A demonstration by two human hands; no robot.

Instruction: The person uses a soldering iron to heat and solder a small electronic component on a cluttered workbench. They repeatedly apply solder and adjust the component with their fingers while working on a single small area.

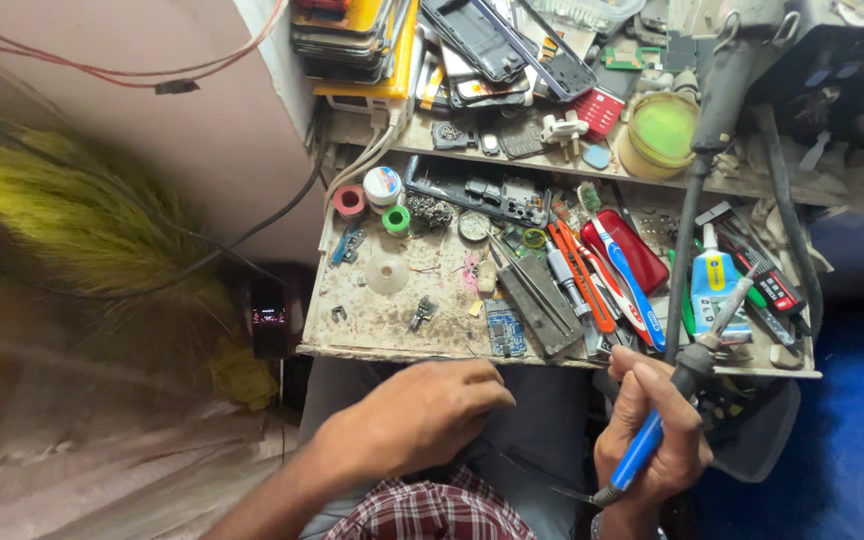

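The fingers of the right hand (pixel 652 430) are curled shut around the blue handle of a soldering iron (pixel 677 395), thumb pressed along the grip. The iron's long axis runs on a diagonal: its metal tip points up and to the right, over the front right edge of the workbench (pixel 382 325), while the cable end points down and left toward the lap. The left hand (pixel 422 415) lies knuckles up just below the bench's front edge, fingers drawn together and bent forward; whether they pinch anything cannot be told, since the fingertips are turned under.

Both forearms come in from the bottom, above a checked shirt and grey trousers.

The bench is a small, stained, scratched board, crowded. Near the iron's tip stands a glue bottle with a yellow label (pixel 716 285). Beside it lie a red case (pixel 624 247), orange-handled tools and a blue and white toothbrush (pixel 630 280). A small blue circuit board (pixel 504 328) sits near the front edge, just above the left hand. Reels of tape and solder stand at the back left. A raised shelf behind carries stacked phone parts and a round green tin (pixel 660 135). A yellow broom (pixel 82 215) leans at the left, and the floor at the right is blue.
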